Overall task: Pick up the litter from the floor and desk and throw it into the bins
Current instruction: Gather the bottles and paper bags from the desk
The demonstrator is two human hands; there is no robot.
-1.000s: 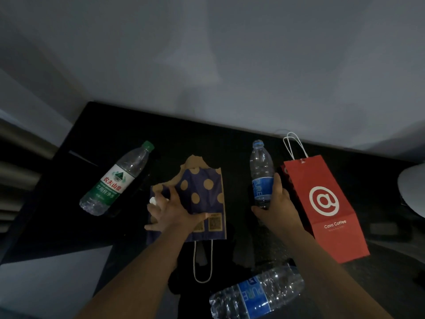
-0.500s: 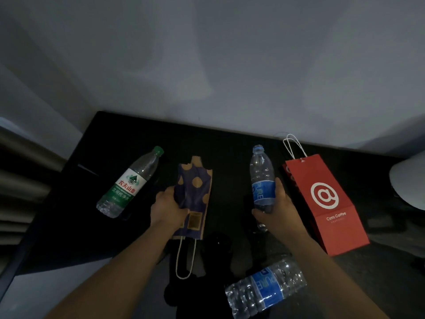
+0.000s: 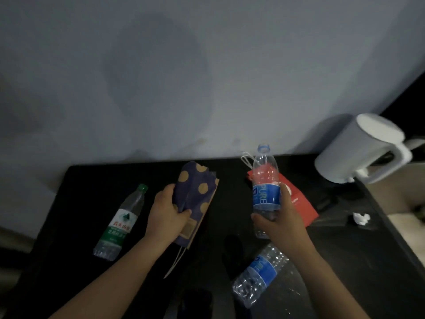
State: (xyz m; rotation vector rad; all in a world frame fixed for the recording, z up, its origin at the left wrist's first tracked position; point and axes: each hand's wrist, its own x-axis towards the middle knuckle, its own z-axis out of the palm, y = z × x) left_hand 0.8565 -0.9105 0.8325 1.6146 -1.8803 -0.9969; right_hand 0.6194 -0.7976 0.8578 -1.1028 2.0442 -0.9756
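Observation:
My left hand [image 3: 166, 211] grips a folded blue paper bag with tan dots [image 3: 199, 196], lifted off the black desk [image 3: 69, 203]; its string handle dangles below. My right hand [image 3: 277, 221] holds an upright clear bottle with a blue label [image 3: 265, 187] above the desk. A green-capped bottle [image 3: 120, 223] lies at the left. A second blue-label bottle [image 3: 258, 273] lies on its side near the front. A red paper bag [image 3: 299, 203] lies flat behind the held bottle, partly hidden by it.
A white kettle [image 3: 358, 149] stands at the desk's back right corner. A small white crumpled scrap [image 3: 361, 218] lies near the right edge. A grey wall rises behind the desk. No bin is in view.
Both hands have risen from the desk: the left carries the dotted bag, now folded narrower, and the right has lifted the blue-label bottle upright. The view has swung right, bringing the kettle into sight.

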